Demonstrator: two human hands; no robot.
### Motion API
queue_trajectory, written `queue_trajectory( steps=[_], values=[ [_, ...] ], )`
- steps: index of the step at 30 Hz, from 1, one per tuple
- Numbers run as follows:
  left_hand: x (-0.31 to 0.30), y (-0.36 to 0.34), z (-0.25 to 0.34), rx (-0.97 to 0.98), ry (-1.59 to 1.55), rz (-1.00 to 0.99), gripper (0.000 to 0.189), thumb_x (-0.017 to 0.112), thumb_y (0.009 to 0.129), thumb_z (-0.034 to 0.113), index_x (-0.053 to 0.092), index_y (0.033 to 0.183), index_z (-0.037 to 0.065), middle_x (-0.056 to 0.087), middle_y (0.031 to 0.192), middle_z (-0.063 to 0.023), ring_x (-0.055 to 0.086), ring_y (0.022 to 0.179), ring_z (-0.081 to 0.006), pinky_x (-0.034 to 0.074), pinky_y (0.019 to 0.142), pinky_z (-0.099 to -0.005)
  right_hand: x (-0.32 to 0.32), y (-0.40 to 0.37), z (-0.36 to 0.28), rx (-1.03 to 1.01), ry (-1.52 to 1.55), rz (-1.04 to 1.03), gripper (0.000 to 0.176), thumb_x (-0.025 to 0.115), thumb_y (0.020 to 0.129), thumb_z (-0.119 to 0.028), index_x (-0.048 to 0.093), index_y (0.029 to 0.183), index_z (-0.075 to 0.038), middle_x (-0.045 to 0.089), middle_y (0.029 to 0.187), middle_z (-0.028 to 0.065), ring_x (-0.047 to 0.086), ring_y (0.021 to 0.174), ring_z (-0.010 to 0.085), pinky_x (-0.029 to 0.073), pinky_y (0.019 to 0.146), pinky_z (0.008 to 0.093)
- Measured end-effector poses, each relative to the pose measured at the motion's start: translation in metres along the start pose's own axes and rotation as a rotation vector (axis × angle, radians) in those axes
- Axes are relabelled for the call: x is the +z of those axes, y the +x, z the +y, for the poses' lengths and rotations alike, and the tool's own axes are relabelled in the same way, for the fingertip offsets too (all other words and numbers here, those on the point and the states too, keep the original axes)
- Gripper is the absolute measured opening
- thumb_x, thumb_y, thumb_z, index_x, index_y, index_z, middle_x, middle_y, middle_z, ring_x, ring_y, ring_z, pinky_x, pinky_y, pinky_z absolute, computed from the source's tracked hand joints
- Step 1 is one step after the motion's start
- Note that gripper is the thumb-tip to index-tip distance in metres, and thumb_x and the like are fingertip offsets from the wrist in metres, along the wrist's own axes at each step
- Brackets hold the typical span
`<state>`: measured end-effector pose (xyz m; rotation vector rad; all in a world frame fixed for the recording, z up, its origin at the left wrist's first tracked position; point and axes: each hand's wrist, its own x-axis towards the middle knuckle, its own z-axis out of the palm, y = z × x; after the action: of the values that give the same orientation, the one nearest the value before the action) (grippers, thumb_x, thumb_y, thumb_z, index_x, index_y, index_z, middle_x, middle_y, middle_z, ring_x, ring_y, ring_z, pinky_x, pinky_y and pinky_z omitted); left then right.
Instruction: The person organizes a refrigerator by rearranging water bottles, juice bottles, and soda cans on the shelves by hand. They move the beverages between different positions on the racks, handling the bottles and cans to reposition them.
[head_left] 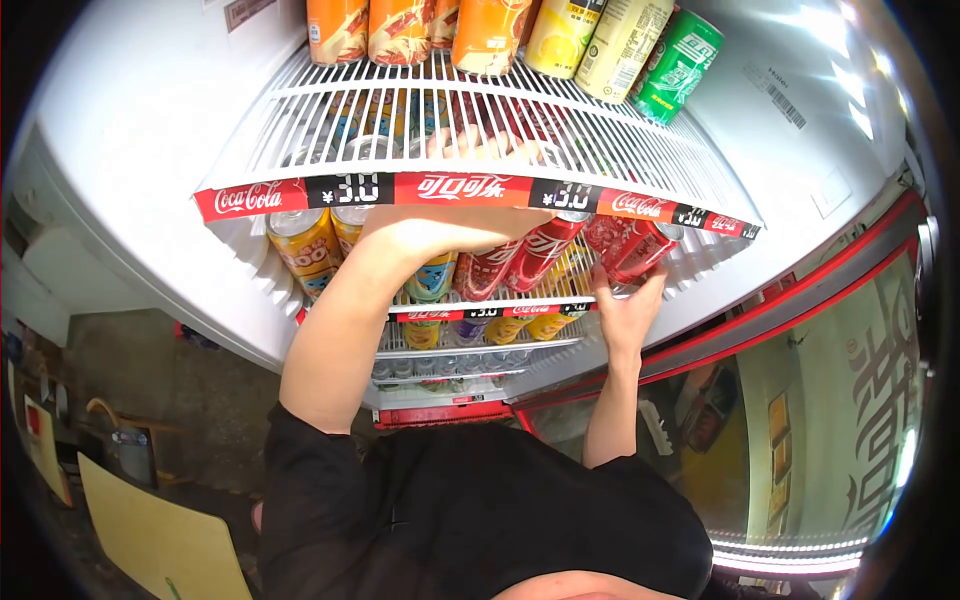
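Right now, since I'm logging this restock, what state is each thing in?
Fridge door: open.
Left hand: reached in under the upper wire shelf, grip hidden.
Right hand: closed around the red cola can at the middle shelf's front.
Top-shelf cans: standing, untouched.
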<state>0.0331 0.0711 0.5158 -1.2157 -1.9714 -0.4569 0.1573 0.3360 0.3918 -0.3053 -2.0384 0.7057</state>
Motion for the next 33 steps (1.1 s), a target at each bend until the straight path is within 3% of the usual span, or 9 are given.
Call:
queue_trajectory(
  steps=[1, 6, 12, 13, 17, 20, 24, 26, 33],
  values=[
    [-0.001, 0.001, -0.001, 0.059, 0.017, 0.084, 0.027, 0.065, 0.092, 0.040, 0.058, 0.102, 0.016, 0.061, 0.088, -0.0030, 0.066, 0.081, -0.0230, 0.050, 0.071, -0.0397, -0.001, 0.001, 0.003, 0.015, -0.005, 0.008, 0.073, 0.087, 0.075, -0.023, 0.050, 0.133, 0.002, 0.059, 0.114, 0.0205, 0.059, 0.103, 0.0363, 0.047, 0.092, 0.0476],
    [-0.010, 0.007, 0.007, -0.080, -0.038, -0.108, 0.027, 0.067, 0.091, 0.037, 0.061, 0.104, 0.015, 0.065, 0.093, -0.0067, 0.067, 0.085, -0.0267, 0.051, 0.075, -0.0416, -0.007, 0.010, 0.007, 0.094, -0.045, -0.006, 0.073, 0.087, 0.078, -0.020, 0.050, 0.136, 0.004, 0.060, 0.121, 0.0212, 0.060, 0.107, 0.0354, 0.049, 0.093, 0.0455],
    [-0.006, 0.004, 0.004, -0.102, -0.040, -0.092, 0.031, 0.067, 0.092, 0.038, 0.062, 0.110, 0.014, 0.067, 0.098, -0.0080, 0.067, 0.091, -0.0279, 0.051, 0.081, -0.0436, -0.001, 0.008, -0.023, -0.182, -0.065, 0.399, 0.060, 0.089, 0.077, -0.011, 0.055, 0.126, 0.001, 0.058, 0.120, 0.0175, 0.058, 0.103, 0.0305, 0.049, 0.090, 0.0423],
    [-0.006, 0.004, 0.003, -0.098, -0.050, -0.100, 0.033, 0.067, 0.091, 0.039, 0.062, 0.112, 0.014, 0.067, 0.099, -0.0083, 0.067, 0.094, -0.0285, 0.050, 0.083, -0.0445, -0.002, 0.006, -0.028, -0.231, -0.032, 0.423, 0.050, 0.087, 0.077, -0.009, 0.059, 0.117, 0.000, 0.060, 0.113, 0.0147, 0.059, 0.096, 0.0288, 0.049, 0.086, 0.0405],
    [-0.012, 0.006, 0.005, -0.136, -0.080, -0.163, 0.042, 0.066, 0.091, 0.047, 0.062, 0.117, 0.014, 0.067, 0.105, -0.0089, 0.067, 0.097, -0.0295, 0.050, 0.087, -0.0452, 0.008, 0.001, -0.040, -0.332, 0.291, 0.062, 0.041, 0.085, 0.080, -0.011, 0.063, 0.113, 0.000, 0.066, 0.104, 0.0130, 0.065, 0.092, 0.0275, 0.052, 0.081, 0.0363],
    [-0.011, 0.005, 0.003, -0.210, -0.018, -0.285, 0.063, 0.062, 0.090, 0.063, 0.063, 0.131, 0.014, 0.067, 0.120, -0.0092, 0.066, 0.108, -0.0306, 0.050, 0.096, -0.0462, 0.018, 0.016, -0.068, -0.267, 0.444, -0.273, 0.057, 0.088, 0.078, -0.023, 0.060, 0.119, 0.005, 0.067, 0.113, 0.0209, 0.067, 0.103, 0.0317, 0.054, 0.084, 0.0380],
    [-0.015, 0.004, 0.004, -0.219, -0.023, -0.305, 0.064, 0.062, 0.090, 0.064, 0.063, 0.131, 0.014, 0.067, 0.120, -0.0092, 0.066, 0.108, -0.0306, 0.050, 0.096, -0.0460, 0.039, 0.023, -0.060, -0.262, 0.243, -0.496, 0.066, 0.089, 0.076, -0.030, 0.058, 0.122, 0.006, 0.070, 0.112, 0.0243, 0.071, 0.102, 0.0351, 0.056, 0.085, 0.0391],
    [-0.015, 0.000, 0.005, -0.209, -0.029, -0.277, 0.065, 0.062, 0.090, 0.064, 0.063, 0.131, 0.014, 0.067, 0.120, -0.0092, 0.066, 0.108, -0.0306, 0.050, 0.096, -0.0459, 0.030, 0.026, -0.068, -0.090, 0.305, -0.656, 0.068, 0.089, 0.076, -0.032, 0.057, 0.123, 0.005, 0.072, 0.109, 0.0243, 0.072, 0.100, 0.0354, 0.056, 0.086, 0.0400],
    [-0.011, 0.003, 0.003, -0.202, -0.033, -0.253, 0.066, 0.061, 0.090, 0.066, 0.063, 0.131, 0.014, 0.067, 0.121, -0.0093, 0.066, 0.108, -0.0305, 0.049, 0.096, -0.0456, 0.029, 0.028, -0.054, -0.083, 0.441, -0.667, 0.064, 0.087, 0.074, -0.025, 0.057, 0.125, 0.001, 0.075, 0.107, 0.0185, 0.073, 0.101, 0.0321, 0.056, 0.090, 0.0405]
  ],
)
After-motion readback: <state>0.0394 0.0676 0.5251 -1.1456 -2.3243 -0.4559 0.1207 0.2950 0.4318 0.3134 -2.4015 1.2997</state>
